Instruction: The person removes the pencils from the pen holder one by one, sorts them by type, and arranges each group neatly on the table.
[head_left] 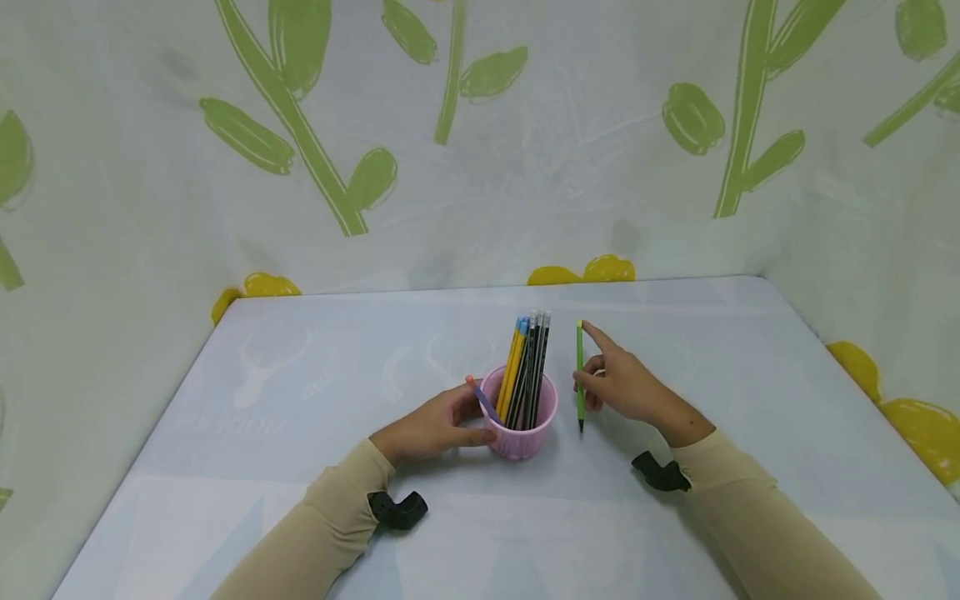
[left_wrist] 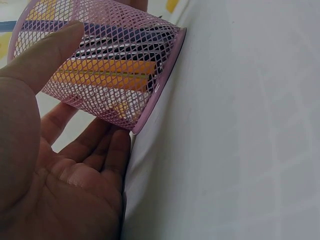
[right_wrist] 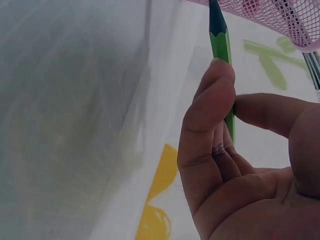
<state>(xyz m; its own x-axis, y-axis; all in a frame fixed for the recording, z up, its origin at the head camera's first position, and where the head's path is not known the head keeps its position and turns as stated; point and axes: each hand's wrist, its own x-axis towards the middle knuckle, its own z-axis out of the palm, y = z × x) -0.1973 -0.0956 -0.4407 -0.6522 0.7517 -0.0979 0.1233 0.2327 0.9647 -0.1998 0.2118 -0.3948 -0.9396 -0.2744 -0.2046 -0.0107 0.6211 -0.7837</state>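
Observation:
My left hand [head_left: 442, 425] grips a pink mesh pencil cup [head_left: 517, 446] from its left side, the thumb along the near wall; in the left wrist view the thumb lies across the cup's mesh [left_wrist: 160, 82] and the other fingers curl beneath its edge. Black pencils [head_left: 537, 367], yellow pencils [head_left: 512, 371] with blue ends and a purple pencil [head_left: 483, 400] with an orange end stand in it. Just right of the cup, my right hand [head_left: 628, 385] pinches a green pencil [head_left: 580, 350] between thumb and fingers, dark point downward, index fingertip at its upper end.
The cup stands on a pale, faintly patterned tabletop [head_left: 300, 433]. A white wall covering [head_left: 555, 183] with green leaves and yellow shapes rises behind and at both sides. Black wrist mounts [head_left: 401, 510] sit by both beige sleeves [head_left: 322, 508].

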